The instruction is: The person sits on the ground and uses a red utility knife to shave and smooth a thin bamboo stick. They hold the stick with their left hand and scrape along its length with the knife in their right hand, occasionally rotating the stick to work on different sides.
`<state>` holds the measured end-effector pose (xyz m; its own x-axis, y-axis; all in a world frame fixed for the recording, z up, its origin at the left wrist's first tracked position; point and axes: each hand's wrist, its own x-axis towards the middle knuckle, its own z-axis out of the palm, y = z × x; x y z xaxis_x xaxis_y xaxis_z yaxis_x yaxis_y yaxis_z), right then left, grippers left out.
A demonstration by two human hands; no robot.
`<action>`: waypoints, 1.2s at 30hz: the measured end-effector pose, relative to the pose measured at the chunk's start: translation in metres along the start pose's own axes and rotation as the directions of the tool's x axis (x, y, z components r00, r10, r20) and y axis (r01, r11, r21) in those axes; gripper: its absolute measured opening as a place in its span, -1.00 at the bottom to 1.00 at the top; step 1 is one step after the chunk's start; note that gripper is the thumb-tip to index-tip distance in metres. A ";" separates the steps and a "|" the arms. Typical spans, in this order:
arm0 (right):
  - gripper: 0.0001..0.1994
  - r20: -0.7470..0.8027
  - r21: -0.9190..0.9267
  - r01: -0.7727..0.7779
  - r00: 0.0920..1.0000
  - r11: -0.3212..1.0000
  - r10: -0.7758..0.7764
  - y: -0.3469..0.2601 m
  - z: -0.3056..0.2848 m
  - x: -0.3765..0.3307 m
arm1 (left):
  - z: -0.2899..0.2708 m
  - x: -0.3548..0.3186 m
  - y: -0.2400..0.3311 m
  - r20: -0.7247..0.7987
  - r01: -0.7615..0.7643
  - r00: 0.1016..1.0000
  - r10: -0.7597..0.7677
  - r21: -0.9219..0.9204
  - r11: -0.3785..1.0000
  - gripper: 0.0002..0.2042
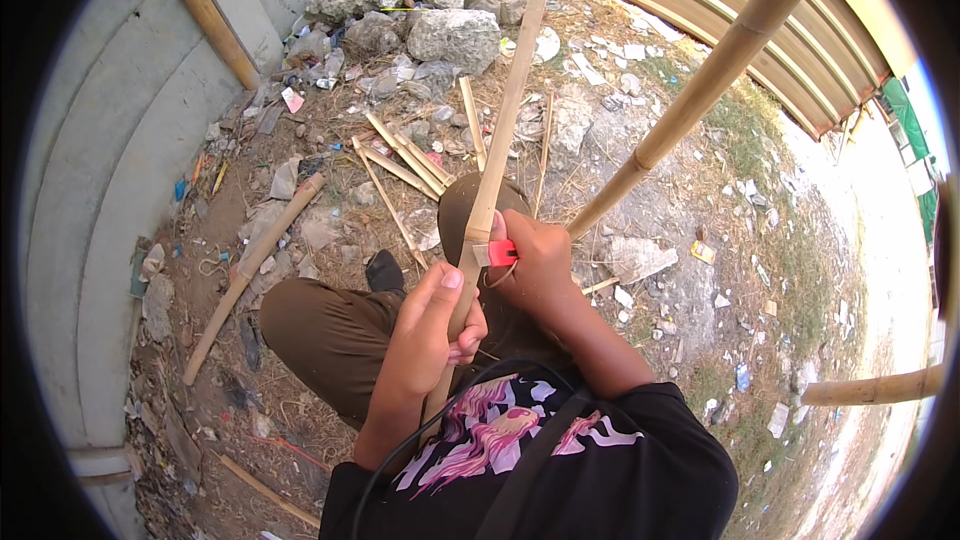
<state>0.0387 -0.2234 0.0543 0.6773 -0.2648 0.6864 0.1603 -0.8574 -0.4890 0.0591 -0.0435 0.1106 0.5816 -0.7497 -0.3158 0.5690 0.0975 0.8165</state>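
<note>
A long split bamboo strip [513, 90] runs from the top of the view down over my raised knee to my lap. My left hand [425, 325] is closed round its lower part, thumb lying along the top. My right hand [540, 260] grips a small red-handled cutter [502, 253], mostly hidden in the fist. The cutter's flat, pale blade end lies against the strip, just above my left hand. A thumb of the right hand shows beside the strip.
Cut bamboo pieces [405, 160] lie beyond my knees. A thick bamboo pole [690, 90] slants at the right; another pole [255, 275] lies at the left. Rocks [455, 40] are piled at the back, by a grey wall [120, 140]. Litter covers the ground.
</note>
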 end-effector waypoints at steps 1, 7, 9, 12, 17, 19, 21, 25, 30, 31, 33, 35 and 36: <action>-0.68 -0.008 0.018 0.013 1.000 1.000 -0.012 -0.004 -0.002 -0.001 | 0.001 -0.001 0.000 -0.017 -0.034 0.999 0.035 0.042 0.999 -0.67; -0.69 -0.052 0.059 -0.003 0.999 0.998 0.007 -0.008 0.001 -0.006 | 0.014 0.001 -0.014 -0.103 -0.165 0.976 0.192 0.228 0.960 -0.65; -0.70 -0.073 0.001 0.002 0.997 1.000 -0.002 -0.004 0.003 -0.005 | 0.015 0.002 -0.017 -0.129 -0.181 0.967 0.218 0.249 0.951 -0.65; -0.71 -0.112 -0.098 0.032 0.993 0.995 -0.043 0.002 0.006 0.006 | 0.015 0.002 -0.012 -0.139 -0.129 0.977 0.161 0.214 0.968 -0.65; -0.71 -0.262 -0.125 -0.267 0.938 0.956 0.227 0.036 0.006 0.055 | 0.017 -0.001 -0.019 -0.069 -0.091 0.993 0.100 0.127 0.988 -0.65; -0.72 -0.357 -0.112 -0.384 0.876 0.917 0.323 0.061 -0.012 0.083 | 0.019 0.000 -0.021 -0.040 -0.085 0.995 0.089 0.104 0.991 -0.65; -0.71 -0.335 -0.089 -0.298 0.908 0.950 0.253 0.050 -0.023 0.086 | 0.017 0.000 -0.015 -0.051 -0.077 0.995 0.082 0.089 0.993 -0.65; -0.69 -0.074 0.100 -0.045 0.996 0.994 0.052 -0.003 -0.009 0.034 | 0.017 -0.004 -0.004 -0.109 -0.130 0.984 0.143 0.118 0.984 -0.65; -0.73 -0.048 0.147 0.039 0.998 0.988 -0.032 -0.013 0.006 -0.001 | 0.018 -0.008 -0.004 -0.141 -0.160 0.973 0.181 0.148 0.976 -0.65; -0.74 -0.048 0.142 0.049 0.998 0.989 -0.043 -0.011 0.007 -0.002 | 0.018 -0.009 -0.003 -0.143 -0.173 0.970 0.196 0.162 0.972 -0.65; -0.73 -0.086 0.054 -0.010 0.996 0.998 0.015 -0.007 0.009 0.001 | 0.018 -0.008 -0.006 -0.127 -0.157 0.975 0.180 0.173 0.972 -0.65; -0.73 -0.105 0.013 -0.102 0.989 0.995 0.103 -0.001 0.009 0.010 | 0.019 -0.005 -0.009 -0.129 -0.147 0.977 0.171 0.181 0.972 -0.65; -0.73 -0.104 0.017 -0.165 0.981 0.986 0.166 0.003 0.009 0.017 | 0.020 -0.004 -0.011 -0.140 -0.141 0.976 0.169 0.187 0.972 -0.65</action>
<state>0.0570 -0.2260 0.0596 0.6159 -0.4479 0.6481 0.0586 -0.7943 -0.6047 0.0389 -0.0550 0.1120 0.7449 -0.6234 -0.2379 0.3620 0.0780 0.9289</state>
